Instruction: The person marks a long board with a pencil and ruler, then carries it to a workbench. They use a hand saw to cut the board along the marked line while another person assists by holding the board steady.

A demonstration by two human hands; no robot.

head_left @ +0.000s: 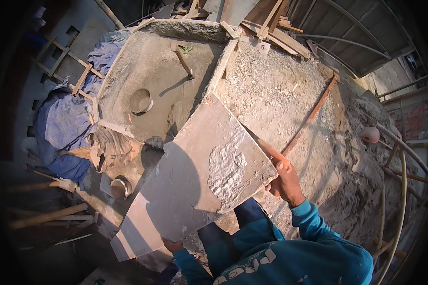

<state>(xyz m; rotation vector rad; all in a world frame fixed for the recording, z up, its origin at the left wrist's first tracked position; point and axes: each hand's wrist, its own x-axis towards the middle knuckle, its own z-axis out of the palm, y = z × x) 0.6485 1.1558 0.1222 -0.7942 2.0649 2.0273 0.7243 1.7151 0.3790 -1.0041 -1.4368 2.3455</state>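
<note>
A large flat board (pixel 171 190), grey-beige with a rough crusted white patch on its face, lies tilted in front of me. My right hand (pixel 287 183) grips its right corner, with the thumb on top and the fingers curled under the edge. At the lower edge my left hand (pixel 172 245) is closed on the board, its fingers mostly hidden beneath. The board's far end overlaps the near right rim of a wood-edged mixing trough (pixel 218 66). Wet grey mortar (pixel 176 107) covers part of the trough floor. A round bucket (pixel 140 101) and a wooden-handled tool (pixel 183 61) stand in it.
Left of the trough are blue tarps (pixel 62 128) and a crumpled paper sack (pixel 111 147). A metal pot (pixel 121 188) sits left of the board. Gravel (pixel 266 90) and a long wooden strip (pixel 314 111) lie to the right. Scrap planks (pixel 280 35) are piled behind.
</note>
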